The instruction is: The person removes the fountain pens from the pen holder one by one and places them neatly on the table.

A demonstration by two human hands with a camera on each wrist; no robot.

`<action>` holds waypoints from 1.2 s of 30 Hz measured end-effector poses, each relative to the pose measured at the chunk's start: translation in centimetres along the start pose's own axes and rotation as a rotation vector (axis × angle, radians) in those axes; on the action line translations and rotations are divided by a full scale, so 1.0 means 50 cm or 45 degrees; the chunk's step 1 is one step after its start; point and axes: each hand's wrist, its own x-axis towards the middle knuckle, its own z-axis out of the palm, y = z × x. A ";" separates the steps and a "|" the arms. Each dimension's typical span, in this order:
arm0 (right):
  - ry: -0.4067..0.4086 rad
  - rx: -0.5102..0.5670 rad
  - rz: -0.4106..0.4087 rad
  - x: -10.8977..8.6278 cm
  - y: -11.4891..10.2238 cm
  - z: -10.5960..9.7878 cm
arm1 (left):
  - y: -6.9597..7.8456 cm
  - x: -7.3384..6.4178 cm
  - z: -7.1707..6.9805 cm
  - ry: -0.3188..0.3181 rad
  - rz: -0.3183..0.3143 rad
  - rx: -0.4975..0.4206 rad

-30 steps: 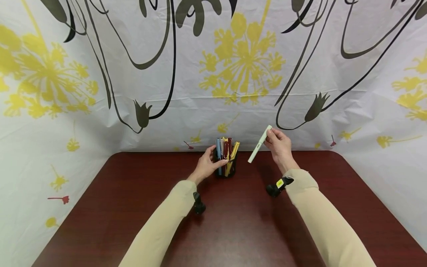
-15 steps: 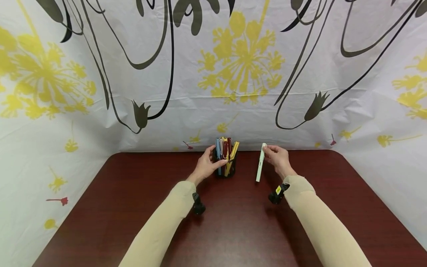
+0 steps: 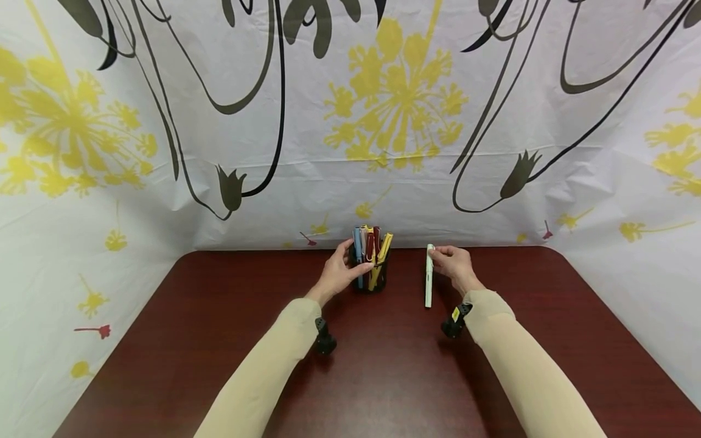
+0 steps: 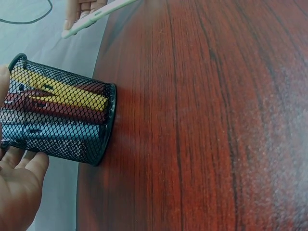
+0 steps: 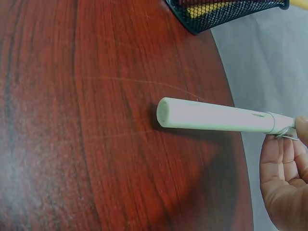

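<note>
My left hand (image 3: 335, 275) holds a black mesh pen holder (image 4: 72, 150) at the table's far edge, thumb on one side and fingers on the other. Several capped pens stand in it, among them a blue pen (image 3: 358, 242), a dark red pen (image 3: 370, 244) and a yellow pen (image 3: 385, 246). To its right, my right hand (image 3: 456, 266) pinches a pale green pen (image 3: 429, 277) by its clip end. The pen hangs nearly upright, its other end pointing down at the table. In the right wrist view that blunt end (image 5: 164, 113) looks close to the wood; contact cannot be told.
The dark red wooden table (image 3: 361, 377) reaches back to a white patterned cloth (image 3: 306, 207) hanging right behind its edge. A small black camera sits on each wrist, one on the left (image 3: 325, 339) and one on the right (image 3: 453, 323).
My right hand has come down and slightly left with the pale green pen, which has swung from slanted to nearly upright. The left hand and pen holder have stayed put.
</note>
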 end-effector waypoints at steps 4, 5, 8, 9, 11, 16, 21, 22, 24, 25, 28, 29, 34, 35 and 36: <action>0.003 -0.016 0.012 0.003 0.003 0.001 | 0.001 0.001 -0.001 0.002 0.000 0.000; 0.005 -0.023 0.017 0.005 0.004 0.002 | 0.001 0.001 -0.001 0.000 0.000 -0.003; 0.010 -0.036 0.026 0.008 0.013 0.003 | 0.000 0.002 -0.001 -0.005 0.011 -0.004; 0.014 -0.043 0.029 0.008 0.016 0.003 | -0.001 0.002 -0.001 -0.009 0.018 -0.005; 0.025 -0.050 0.036 0.011 0.023 0.005 | -0.002 0.002 -0.001 -0.010 0.033 -0.002; 0.033 -0.100 0.061 0.017 0.035 0.010 | 0.000 -0.003 -0.002 -0.004 0.052 0.030; 0.037 -0.176 0.075 0.019 0.040 0.016 | 0.001 -0.001 0.000 -0.003 0.017 -0.002; 0.037 -0.194 0.071 0.018 0.040 0.017 | 0.000 0.000 0.000 -0.002 0.014 -0.002; 0.038 -0.231 0.061 0.016 0.041 0.019 | -0.002 0.001 0.000 -0.001 0.010 0.002; 0.043 -0.250 0.061 0.015 0.041 0.020 | -0.003 0.002 0.001 -0.001 0.006 0.005; 0.048 -0.285 0.037 0.012 0.041 0.023 | -0.006 0.001 0.002 0.000 0.006 0.017; 0.052 -0.299 0.030 0.011 0.041 0.024 | -0.006 0.001 0.002 0.001 0.008 0.018; 0.071 -0.348 -0.002 0.012 0.042 0.030 | -0.003 0.000 0.003 0.001 0.003 0.001; 0.074 -0.358 -0.004 0.013 0.043 0.031 | -0.002 0.000 0.002 0.002 0.001 -0.003; 0.072 -0.366 -0.014 0.014 0.043 0.031 | -0.002 0.000 0.002 0.000 0.001 -0.005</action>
